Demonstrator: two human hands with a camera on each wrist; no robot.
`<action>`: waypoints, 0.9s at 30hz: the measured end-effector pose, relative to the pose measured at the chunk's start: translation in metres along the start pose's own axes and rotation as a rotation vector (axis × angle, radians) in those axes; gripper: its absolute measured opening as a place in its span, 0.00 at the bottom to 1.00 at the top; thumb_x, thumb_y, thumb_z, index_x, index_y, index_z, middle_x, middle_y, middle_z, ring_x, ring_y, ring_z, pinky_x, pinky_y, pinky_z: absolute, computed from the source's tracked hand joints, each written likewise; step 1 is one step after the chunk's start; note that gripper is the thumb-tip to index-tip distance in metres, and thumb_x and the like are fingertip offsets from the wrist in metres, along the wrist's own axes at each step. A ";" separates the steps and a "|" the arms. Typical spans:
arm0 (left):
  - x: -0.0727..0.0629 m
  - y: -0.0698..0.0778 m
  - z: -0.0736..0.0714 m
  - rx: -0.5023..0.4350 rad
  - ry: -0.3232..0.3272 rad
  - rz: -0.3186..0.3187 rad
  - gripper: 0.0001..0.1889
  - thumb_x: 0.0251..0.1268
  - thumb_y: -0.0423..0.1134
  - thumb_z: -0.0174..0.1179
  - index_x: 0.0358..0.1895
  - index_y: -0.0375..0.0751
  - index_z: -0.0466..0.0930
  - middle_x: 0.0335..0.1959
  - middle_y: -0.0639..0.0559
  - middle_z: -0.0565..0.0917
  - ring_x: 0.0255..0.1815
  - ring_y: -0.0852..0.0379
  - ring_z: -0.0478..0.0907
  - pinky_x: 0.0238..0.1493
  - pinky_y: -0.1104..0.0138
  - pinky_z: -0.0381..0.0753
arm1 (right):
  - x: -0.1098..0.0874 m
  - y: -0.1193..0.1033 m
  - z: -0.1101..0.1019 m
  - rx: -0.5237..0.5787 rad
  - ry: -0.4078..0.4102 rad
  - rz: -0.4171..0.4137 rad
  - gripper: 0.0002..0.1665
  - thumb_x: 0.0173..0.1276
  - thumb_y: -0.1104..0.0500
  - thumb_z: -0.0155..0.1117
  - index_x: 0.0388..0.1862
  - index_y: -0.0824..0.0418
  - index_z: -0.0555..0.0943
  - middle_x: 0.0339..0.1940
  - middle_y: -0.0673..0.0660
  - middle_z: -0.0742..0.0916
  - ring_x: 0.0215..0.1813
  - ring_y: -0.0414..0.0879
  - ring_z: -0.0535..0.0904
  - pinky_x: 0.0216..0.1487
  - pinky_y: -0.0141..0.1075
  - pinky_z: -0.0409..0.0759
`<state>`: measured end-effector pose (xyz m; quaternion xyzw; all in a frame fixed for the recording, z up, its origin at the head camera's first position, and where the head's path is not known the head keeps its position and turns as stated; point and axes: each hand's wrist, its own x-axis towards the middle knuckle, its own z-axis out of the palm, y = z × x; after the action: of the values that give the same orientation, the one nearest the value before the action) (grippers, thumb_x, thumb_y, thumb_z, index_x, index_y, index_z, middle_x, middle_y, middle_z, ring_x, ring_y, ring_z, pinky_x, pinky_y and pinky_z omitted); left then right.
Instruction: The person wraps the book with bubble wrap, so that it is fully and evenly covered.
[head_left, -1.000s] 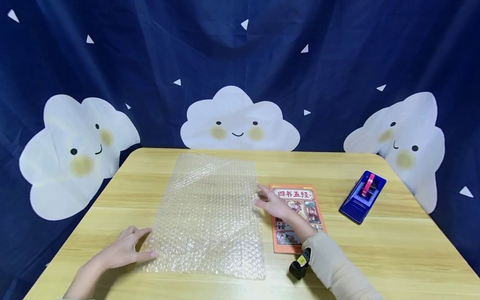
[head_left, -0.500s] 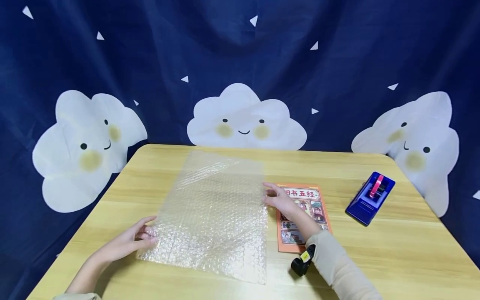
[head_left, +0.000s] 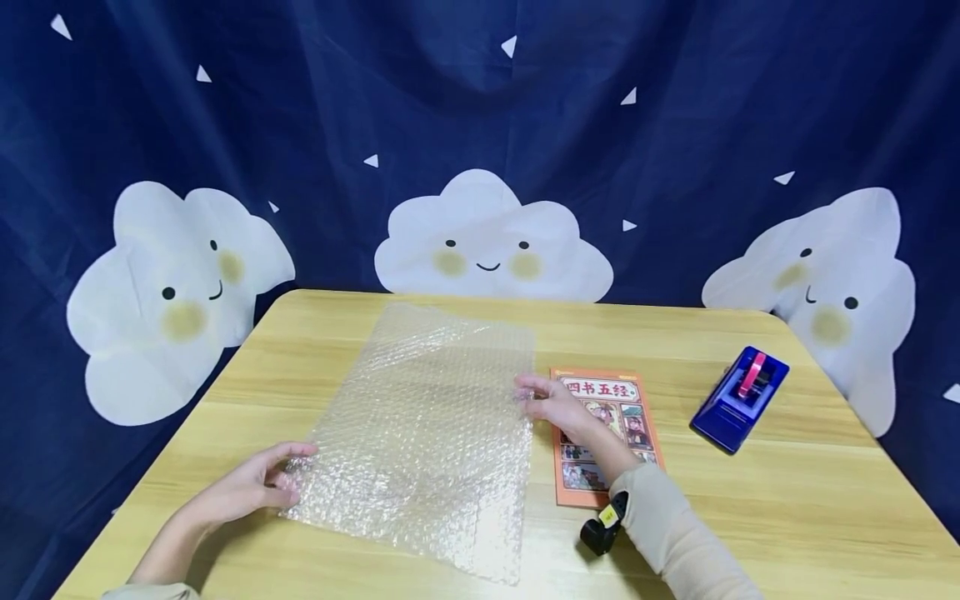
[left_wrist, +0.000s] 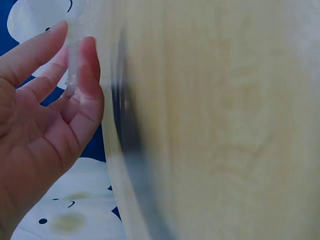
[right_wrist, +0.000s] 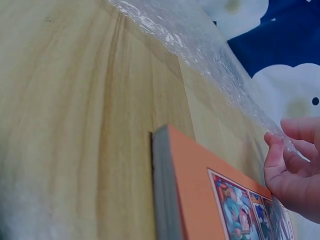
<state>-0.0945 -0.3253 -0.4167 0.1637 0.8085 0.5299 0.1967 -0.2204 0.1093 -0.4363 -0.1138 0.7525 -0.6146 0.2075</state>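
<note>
A clear sheet of bubble wrap (head_left: pixel 420 433) spreads over the left and middle of the table, its front edge slanting. At its left edge, near the front corner, my left hand (head_left: pixel 243 487) pinches the sheet; the left wrist view shows the film between thumb and fingers (left_wrist: pixel 89 65). My right hand (head_left: pixel 558 408) holds the right edge between thumb and fingers, about a third of the way from the far end. Below the right forearm lies an orange comic-style book (head_left: pixel 637 421), partly covered by that hand and arm. The right wrist view shows the book's thick spine corner (right_wrist: pixel 167 165).
To the right of the book stands a blue tape dispenser (head_left: pixel 738 400) with a pinkish-red ring. A small black camera (head_left: pixel 600 533) is strapped at the right wrist. The wooden table (head_left: pixel 810 500) ends at a dark blue curtain (head_left: pixel 480 92) with white clouds.
My left hand has gone from spread fingers beside the edge to pinching the wrap. The sheet has turned a little, its front right corner coming nearer. The head view has shifted slightly.
</note>
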 end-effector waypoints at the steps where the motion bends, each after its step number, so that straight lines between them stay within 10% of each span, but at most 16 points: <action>1: 0.000 0.000 0.000 0.011 0.007 0.002 0.34 0.52 0.28 0.60 0.62 0.20 0.55 0.46 0.36 0.70 0.27 0.63 0.70 0.26 0.69 0.75 | 0.000 0.000 0.001 -0.002 0.004 0.002 0.31 0.60 0.68 0.55 0.64 0.71 0.64 0.57 0.68 0.74 0.52 0.54 0.74 0.46 0.35 0.75; 20: 0.004 -0.002 -0.001 0.114 0.049 -0.008 0.33 0.49 0.29 0.61 0.61 0.22 0.60 0.56 0.27 0.62 0.29 0.62 0.65 0.29 0.70 0.71 | -0.004 0.006 -0.001 -0.027 -0.034 -0.023 0.32 0.61 0.66 0.56 0.65 0.68 0.63 0.63 0.65 0.71 0.69 0.61 0.56 0.65 0.55 0.56; 27: 0.008 -0.001 -0.005 0.178 0.059 0.028 0.33 0.48 0.28 0.61 0.60 0.21 0.60 0.54 0.28 0.64 0.28 0.63 0.63 0.27 0.71 0.69 | -0.006 0.007 -0.001 -0.040 -0.023 -0.018 0.33 0.60 0.66 0.56 0.65 0.67 0.63 0.61 0.65 0.73 0.64 0.60 0.65 0.59 0.48 0.68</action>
<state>-0.1034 -0.3257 -0.4171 0.1761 0.8556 0.4631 0.1502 -0.2151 0.1135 -0.4418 -0.1316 0.7613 -0.5999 0.2081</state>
